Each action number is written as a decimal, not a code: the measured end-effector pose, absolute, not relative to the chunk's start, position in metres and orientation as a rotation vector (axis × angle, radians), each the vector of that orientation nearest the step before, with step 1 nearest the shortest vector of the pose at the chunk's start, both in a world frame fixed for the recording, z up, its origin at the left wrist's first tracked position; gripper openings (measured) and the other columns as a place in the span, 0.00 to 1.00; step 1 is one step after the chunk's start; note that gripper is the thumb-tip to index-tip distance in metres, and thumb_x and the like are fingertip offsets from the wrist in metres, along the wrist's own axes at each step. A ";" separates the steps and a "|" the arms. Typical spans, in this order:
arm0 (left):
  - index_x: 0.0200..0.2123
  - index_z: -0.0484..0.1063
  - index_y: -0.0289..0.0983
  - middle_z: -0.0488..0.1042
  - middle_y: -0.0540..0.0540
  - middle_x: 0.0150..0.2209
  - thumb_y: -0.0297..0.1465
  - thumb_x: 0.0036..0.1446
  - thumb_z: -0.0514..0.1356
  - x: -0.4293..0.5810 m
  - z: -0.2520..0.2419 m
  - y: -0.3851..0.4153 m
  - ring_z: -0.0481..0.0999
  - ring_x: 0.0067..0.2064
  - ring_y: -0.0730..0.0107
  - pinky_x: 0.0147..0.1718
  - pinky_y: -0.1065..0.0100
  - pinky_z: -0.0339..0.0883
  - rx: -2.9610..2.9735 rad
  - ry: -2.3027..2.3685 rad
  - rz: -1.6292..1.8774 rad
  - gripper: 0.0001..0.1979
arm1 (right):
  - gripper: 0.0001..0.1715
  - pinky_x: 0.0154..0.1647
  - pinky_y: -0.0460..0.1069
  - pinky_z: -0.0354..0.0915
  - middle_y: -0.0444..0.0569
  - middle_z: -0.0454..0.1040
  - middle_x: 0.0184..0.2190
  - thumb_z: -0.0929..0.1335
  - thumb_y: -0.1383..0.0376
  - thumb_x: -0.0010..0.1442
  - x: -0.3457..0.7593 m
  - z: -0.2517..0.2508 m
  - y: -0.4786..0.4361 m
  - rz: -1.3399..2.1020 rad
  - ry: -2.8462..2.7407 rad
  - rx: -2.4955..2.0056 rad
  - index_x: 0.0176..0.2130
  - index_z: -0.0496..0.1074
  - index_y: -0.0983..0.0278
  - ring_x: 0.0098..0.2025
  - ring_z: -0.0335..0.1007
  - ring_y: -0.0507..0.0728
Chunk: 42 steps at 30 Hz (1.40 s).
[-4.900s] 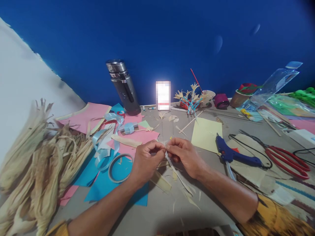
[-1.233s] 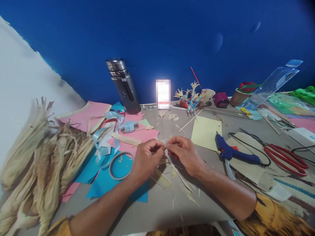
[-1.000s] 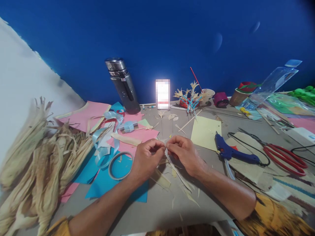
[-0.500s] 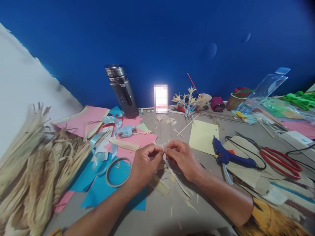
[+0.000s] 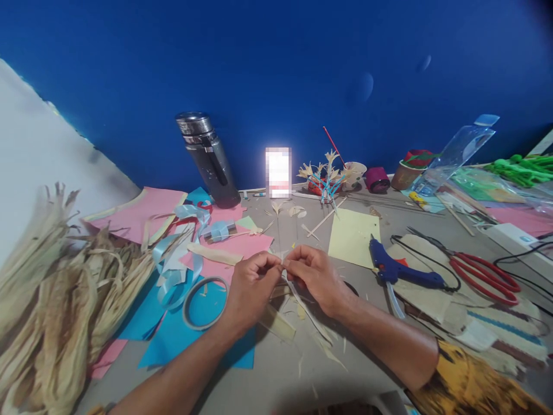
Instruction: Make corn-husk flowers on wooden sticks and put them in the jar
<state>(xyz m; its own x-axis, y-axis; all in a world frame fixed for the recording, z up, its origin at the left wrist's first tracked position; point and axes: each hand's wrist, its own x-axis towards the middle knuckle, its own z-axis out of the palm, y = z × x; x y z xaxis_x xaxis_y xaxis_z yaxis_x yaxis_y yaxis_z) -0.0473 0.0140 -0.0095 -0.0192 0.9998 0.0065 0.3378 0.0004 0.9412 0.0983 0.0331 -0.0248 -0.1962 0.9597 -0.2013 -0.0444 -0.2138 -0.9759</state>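
Over the middle of the table, my left hand (image 5: 254, 287) and my right hand (image 5: 317, 280) meet at their fingertips, both closed in a pinch. Between them is the end of a thin, pale corn husk strip (image 5: 304, 305), which trails down under my right hand; the pinched tip is mostly hidden by fingers. Below my hands lie a wider husk piece (image 5: 279, 324) and small scraps. Just beyond them, husk flowers on thin wire stems (image 5: 277, 208) rest on the table.
Dried corn husks (image 5: 60, 311) heap at the left, beside blue paper (image 5: 173, 350) and a tape roll (image 5: 186, 317). A dark flask (image 5: 209, 164) leans behind. At right are a blue glue gun (image 5: 406, 272), red-handled scissors (image 5: 484, 279) and yellow paper (image 5: 354, 236). Several finished husk flowers (image 5: 328, 178) stand behind.
The view has shifted slightly, so everything sits a little further left. My hands keep the same pinch, with only tiny finger movement.
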 end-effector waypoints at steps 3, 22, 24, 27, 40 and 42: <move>0.24 0.74 0.36 0.73 0.50 0.24 0.30 0.51 0.58 -0.046 -0.009 0.014 0.68 0.29 0.71 0.30 0.69 0.61 1.420 1.458 1.048 0.08 | 0.09 0.18 0.43 0.48 0.41 0.70 0.18 0.70 0.61 0.50 0.098 -0.024 0.033 1.547 -1.180 -1.192 0.27 0.71 0.65 0.18 0.57 0.47; 0.26 0.74 0.36 0.76 0.46 0.24 0.31 0.51 0.63 -0.051 -0.013 0.019 0.74 0.29 0.68 0.34 0.66 0.68 1.027 1.095 1.087 0.06 | 0.17 0.17 0.41 0.50 0.38 0.67 0.18 0.77 0.60 0.43 0.101 -0.017 0.033 2.055 -0.749 -0.917 0.28 0.69 0.65 0.16 0.52 0.43; 0.26 0.73 0.36 0.76 0.47 0.24 0.32 0.52 0.63 -0.051 -0.012 0.018 0.74 0.29 0.68 0.33 0.66 0.68 0.944 1.031 1.081 0.06 | 0.18 0.18 0.41 0.51 0.38 0.67 0.18 0.77 0.60 0.44 0.101 -0.018 0.033 2.083 -0.729 -0.867 0.28 0.69 0.65 0.16 0.52 0.44; 0.24 0.72 0.36 0.73 0.50 0.22 0.30 0.51 0.63 -0.051 -0.012 0.019 0.71 0.27 0.73 0.31 0.71 0.66 0.910 0.991 1.131 0.05 | 0.18 0.18 0.41 0.52 0.38 0.68 0.19 0.77 0.59 0.46 0.102 -0.018 0.034 2.113 -0.694 -0.795 0.27 0.67 0.65 0.17 0.52 0.44; 0.27 0.74 0.36 0.73 0.50 0.25 0.31 0.49 0.64 -0.048 -0.004 0.013 0.69 0.29 0.72 0.32 0.70 0.64 1.224 1.241 1.176 0.04 | 0.20 0.17 0.40 0.48 0.38 0.66 0.18 0.77 0.58 0.45 0.102 -0.018 0.034 2.020 -0.761 -0.867 0.25 0.67 0.65 0.17 0.52 0.43; 0.27 0.74 0.36 0.72 0.50 0.25 0.32 0.50 0.64 -0.048 -0.003 0.013 0.69 0.29 0.72 0.31 0.70 0.63 1.244 1.252 1.178 0.05 | 0.20 0.17 0.40 0.48 0.38 0.66 0.18 0.77 0.57 0.45 0.102 -0.018 0.034 1.992 -0.789 -0.877 0.24 0.67 0.65 0.17 0.52 0.43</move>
